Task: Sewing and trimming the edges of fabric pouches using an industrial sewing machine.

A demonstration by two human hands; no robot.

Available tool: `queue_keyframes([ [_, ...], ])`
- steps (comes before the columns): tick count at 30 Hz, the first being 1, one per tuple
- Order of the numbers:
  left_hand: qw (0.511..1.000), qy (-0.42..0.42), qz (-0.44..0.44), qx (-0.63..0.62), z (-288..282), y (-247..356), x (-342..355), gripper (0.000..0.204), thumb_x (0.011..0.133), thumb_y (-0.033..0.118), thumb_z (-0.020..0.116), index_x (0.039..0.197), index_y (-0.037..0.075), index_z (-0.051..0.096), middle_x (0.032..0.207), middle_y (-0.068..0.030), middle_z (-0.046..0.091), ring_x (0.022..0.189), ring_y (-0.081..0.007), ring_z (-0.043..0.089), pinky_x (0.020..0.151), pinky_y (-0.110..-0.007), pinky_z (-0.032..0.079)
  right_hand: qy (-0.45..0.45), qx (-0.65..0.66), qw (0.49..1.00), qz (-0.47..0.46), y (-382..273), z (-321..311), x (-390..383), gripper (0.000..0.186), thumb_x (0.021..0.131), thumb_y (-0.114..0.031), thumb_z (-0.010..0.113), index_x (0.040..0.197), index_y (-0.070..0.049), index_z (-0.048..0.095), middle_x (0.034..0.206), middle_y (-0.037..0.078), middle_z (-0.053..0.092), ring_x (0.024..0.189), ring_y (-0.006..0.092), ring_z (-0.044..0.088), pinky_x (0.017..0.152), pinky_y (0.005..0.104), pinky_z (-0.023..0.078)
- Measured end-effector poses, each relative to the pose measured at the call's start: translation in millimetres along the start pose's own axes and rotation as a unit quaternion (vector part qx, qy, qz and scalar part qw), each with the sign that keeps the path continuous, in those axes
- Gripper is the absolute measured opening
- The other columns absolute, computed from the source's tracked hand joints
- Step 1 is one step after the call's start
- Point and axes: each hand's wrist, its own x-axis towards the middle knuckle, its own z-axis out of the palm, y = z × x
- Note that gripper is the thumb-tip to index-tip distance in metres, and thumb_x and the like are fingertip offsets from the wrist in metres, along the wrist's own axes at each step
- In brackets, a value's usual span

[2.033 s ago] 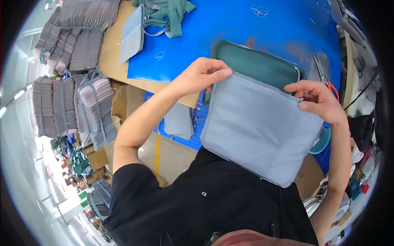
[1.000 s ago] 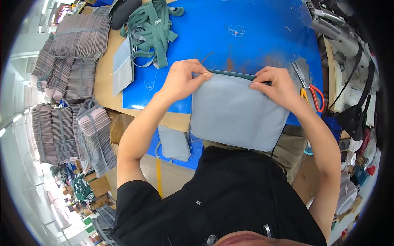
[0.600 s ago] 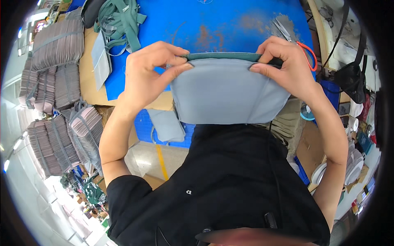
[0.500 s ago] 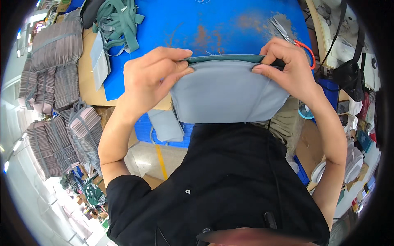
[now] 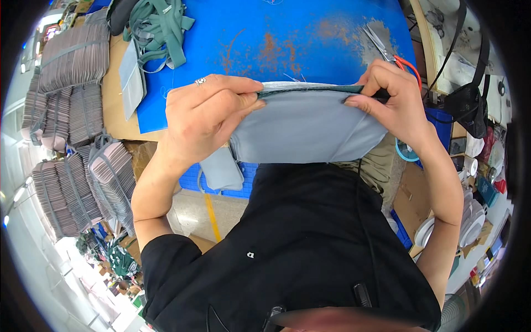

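A grey fabric panel with a dark green strip along its far edge is stretched between my hands, close in front of my body. My left hand pinches the left end of that edge, fingers on the far side and thumb on the near face. At the right end my right hand pinches the same edge between thumb and curled fingers. A pale layer shows just beyond the green strip. Red-handled scissors lie on the blue table top, beside and partly behind my right hand.
Green straps are heaped at the table's far left, beside a flat grey piece. Bundled stacks of grey-pink pieces stand farther left. Another grey piece lies below my left hand. A black mesh pouch hangs at the right.
The panel's far edge has come slightly toward me and tilted, so a pale layer now shows behind the green strip. My left hand has turned, showing more of its back. Both hands still grip.
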Motion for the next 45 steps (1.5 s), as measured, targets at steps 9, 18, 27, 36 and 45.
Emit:
queue_keyframes([
  [9,0.996,0.007,-0.084,-0.028,-12.5,9.2,19.7,0.016,0.076,-0.001,0.085,0.077,0.004,0.07,0.09,-0.0068,0.077,0.072,-0.0191,0.071,0.062,-0.027,0.055,-0.005,-0.007,0.999,0.038,-12.1,-15.4,7.8,0.028,0.082,-0.016,0.088,0.083,-0.002,0.064,0.069,0.003,0.055,0.063,0.0136,0.052,0.058,0.0292,0.042],
  [18,0.969,0.022,-0.167,-0.181,-52.3,-15.4,126.9,0.011,0.084,-0.001,0.08,0.082,0.0,0.069,0.09,-0.007,0.073,0.085,-0.0111,0.066,0.08,-0.025,0.051,0.031,0.173,0.978,0.108,-54.1,-58.5,31.4,0.016,0.092,-0.017,0.08,0.098,-0.002,0.079,0.079,0.003,0.065,0.07,0.008,0.054,0.06,0.0266,0.044],
  [27,0.96,-0.123,-0.124,-0.218,-17.6,-76.9,234.7,0.016,0.088,0.01,0.081,0.085,0.0,0.069,0.087,-0.0061,0.072,0.084,-0.0113,0.064,0.082,-0.027,0.05,0.12,0.383,0.892,0.206,-26.5,-61.5,38.3,0.021,0.094,-0.021,0.078,0.095,0.0,0.079,0.081,0.0,0.072,0.073,0.0046,0.059,0.066,0.0226,0.047],
  [36,0.948,-0.167,-0.12,-0.242,20.7,-128.4,299.3,0.026,0.087,0.01,0.082,0.109,-0.002,0.075,0.096,-0.0037,0.075,0.088,-0.0105,0.065,0.077,-0.028,0.053,0.192,0.469,0.821,0.261,-15.4,-64.8,77.8,0.028,0.096,-0.024,0.076,0.101,0.004,0.076,0.088,0.005,0.074,0.077,0.0075,0.065,0.07,0.025,0.053],
  [45,0.951,-0.169,-0.118,-0.23,23.4,-147.4,308.3,0.033,0.086,0.002,0.078,0.118,-0.002,0.07,0.108,-0.0043,0.074,0.097,-0.013,0.067,0.086,-0.03,0.055,0.207,0.47,0.814,0.27,-14.8,-63.6,90.5,0.029,0.097,-0.025,0.074,0.101,0.004,0.075,0.089,0.005,0.074,0.077,0.0081,0.065,0.069,0.0259,0.054],
])
